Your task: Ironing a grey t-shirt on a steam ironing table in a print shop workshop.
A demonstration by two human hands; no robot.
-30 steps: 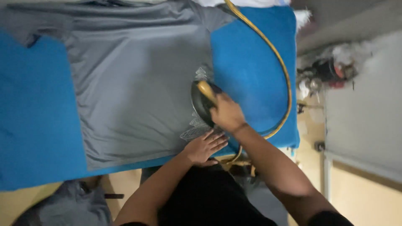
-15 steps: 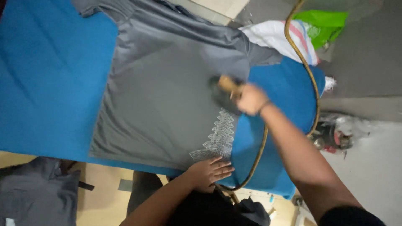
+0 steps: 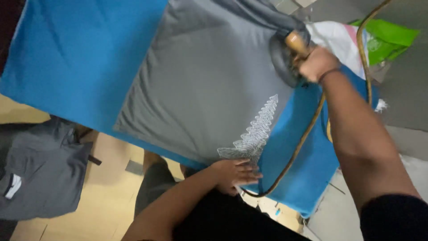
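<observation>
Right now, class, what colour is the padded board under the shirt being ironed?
Bright blue: the board shows clearly in the head view, under the grey shirt.

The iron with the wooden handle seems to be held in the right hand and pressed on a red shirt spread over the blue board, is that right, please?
Not quite: the shirt is grey, not red, as the head view shows. The rest holds: the right hand grips the iron by its wooden handle, pressing it on the shirt spread over the blue board.
</observation>
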